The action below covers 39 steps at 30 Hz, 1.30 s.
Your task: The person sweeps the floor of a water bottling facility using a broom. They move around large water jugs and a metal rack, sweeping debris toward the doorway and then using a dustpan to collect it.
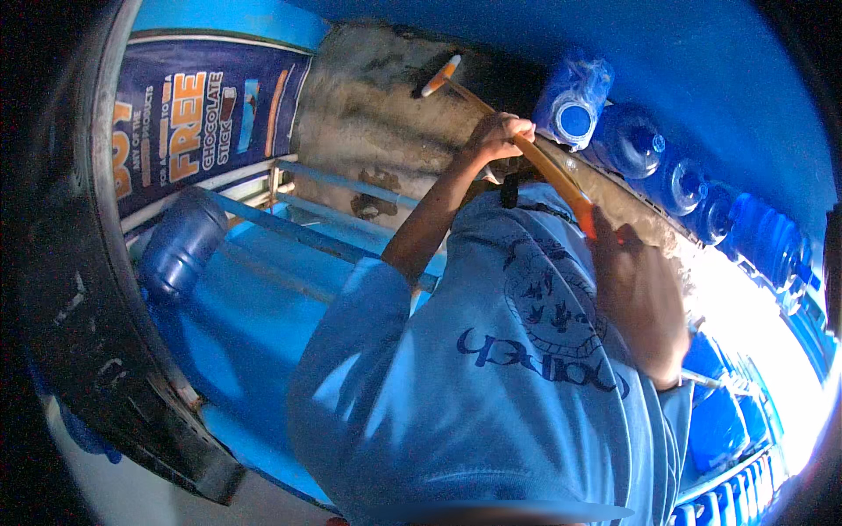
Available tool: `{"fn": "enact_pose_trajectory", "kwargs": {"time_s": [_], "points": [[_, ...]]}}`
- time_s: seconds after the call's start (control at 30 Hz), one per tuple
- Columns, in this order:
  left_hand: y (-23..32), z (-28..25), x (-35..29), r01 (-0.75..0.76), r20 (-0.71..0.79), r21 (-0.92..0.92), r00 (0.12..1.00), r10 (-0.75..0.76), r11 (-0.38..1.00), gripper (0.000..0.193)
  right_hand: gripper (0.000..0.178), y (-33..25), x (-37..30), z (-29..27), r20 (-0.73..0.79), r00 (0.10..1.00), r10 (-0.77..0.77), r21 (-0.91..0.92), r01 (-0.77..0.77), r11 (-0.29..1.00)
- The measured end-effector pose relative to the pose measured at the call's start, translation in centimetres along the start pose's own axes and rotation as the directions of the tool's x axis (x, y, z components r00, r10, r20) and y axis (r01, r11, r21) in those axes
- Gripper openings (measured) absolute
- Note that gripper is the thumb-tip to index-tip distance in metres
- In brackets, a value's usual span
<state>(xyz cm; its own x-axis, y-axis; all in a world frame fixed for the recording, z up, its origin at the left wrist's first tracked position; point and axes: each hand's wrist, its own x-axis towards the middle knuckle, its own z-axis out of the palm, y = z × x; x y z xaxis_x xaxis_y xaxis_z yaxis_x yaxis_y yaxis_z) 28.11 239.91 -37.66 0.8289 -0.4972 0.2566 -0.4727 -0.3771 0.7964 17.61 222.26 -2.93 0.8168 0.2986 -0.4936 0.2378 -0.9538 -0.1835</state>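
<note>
A long orange pole (554,174) runs slantwise in front of my blue shirt. At its far end is a short crosspiece (441,76), orange and white, against the stained concrete surface; it looks like a floor squeegee or mop, but I cannot tell which. My left hand (506,138) is closed around the pole partway along. Nearer to me, my right hand (638,294) grips the pole close to its wide orange-red end, with the fingers partly blurred and in shade.
Several blue water jugs (630,145) line a ledge on the right, and one plastic-wrapped jug (574,101) stands at the far end. To the left are blue rack bars (294,230), a dark blue jug (182,244) and a printed banner (219,114). Strong sunlight washes out the right side.
</note>
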Motion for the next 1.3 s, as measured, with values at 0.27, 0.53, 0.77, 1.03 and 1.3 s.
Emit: {"fn": "enact_pose_trajectory", "kwargs": {"time_s": [0.27, 0.53, 0.77, 1.03, 1.3], "points": [[-6.6, 3.4, -0.5, 0.032, -0.031, 0.162, 0.999, -0.027, 0.986, 0.034, 0.03, 0.4, 7.5, 3.9, 0.154, 0.942, -0.299, -0.304, 0.333, 0.893], [-4.4, 8.5, 2.1, 0.203, 0.32, -0.371, 0.944, -0.08, 0.906, 0.026, 0.031, 7.8, 7.6, -0.2, 0.233, 0.89, -0.391, -0.327, 0.451, 0.83], [-0.1, 2.9, 9.1, 0.43, 0.443, -0.176, 0.838, -0.319, 0.885, 0.02, 0.046, 13.8, 9.5, -7.5, 0.168, 0.918, -0.36, -0.397, 0.397, 0.827], [-8.0, 5.5, 2.3, 0.379, -0.512, 0.107, 0.813, -0.275, 0.919, 0.03, 0.046, 13.8, 13.8, 0.8, 0.037, 0.72, -0.692, -0.353, 0.658, 0.665], [-10.3, 15.0, -7.9, 0.444, -0.549, 0.255, 0.798, -0.249, 0.859, 0.036, 0.029, 9.2, 12.8, 6.9, 0.234, 0.667, -0.707, -0.359, 0.736, 0.575]]}}
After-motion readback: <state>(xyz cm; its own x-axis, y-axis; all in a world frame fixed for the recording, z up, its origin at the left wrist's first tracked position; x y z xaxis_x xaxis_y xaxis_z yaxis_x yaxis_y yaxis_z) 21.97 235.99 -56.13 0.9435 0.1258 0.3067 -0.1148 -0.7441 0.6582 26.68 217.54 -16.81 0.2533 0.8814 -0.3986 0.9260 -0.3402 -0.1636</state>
